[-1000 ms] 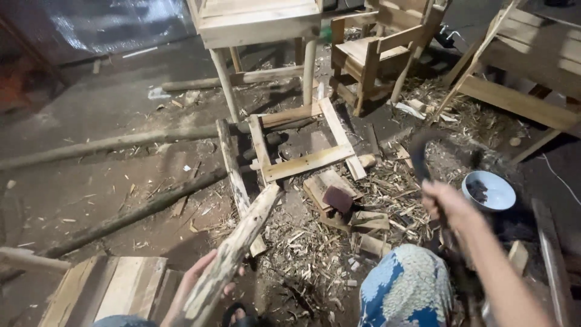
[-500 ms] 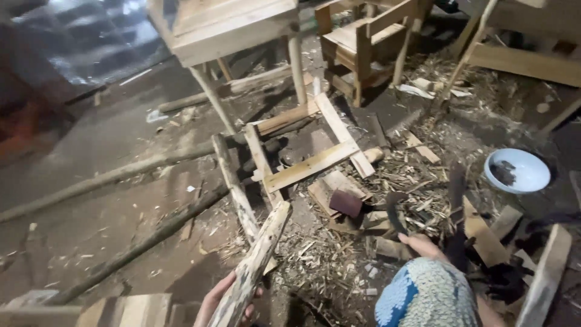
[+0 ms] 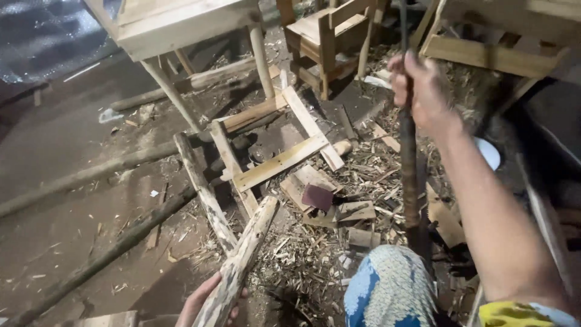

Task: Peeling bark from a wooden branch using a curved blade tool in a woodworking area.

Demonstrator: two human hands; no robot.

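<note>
Near the bottom edge, left hand (image 3: 203,303) fingers around rough log (image 3: 242,260) angled up-right; right hand (image 3: 420,91) fingers gripping upright dark tool handle (image 3: 408,175).

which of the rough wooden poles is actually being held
The pale, bark-stripped pole at bottom centre, gripped by the left hand. The other poles lie loose on the floor, untouched.

Left hand (image 3: 203,303) — cut off at six o'clock; long tool (image 3: 408,175) in blurred right hand (image 3: 423,91) — head beyond twelve o'clock edge.
</note>
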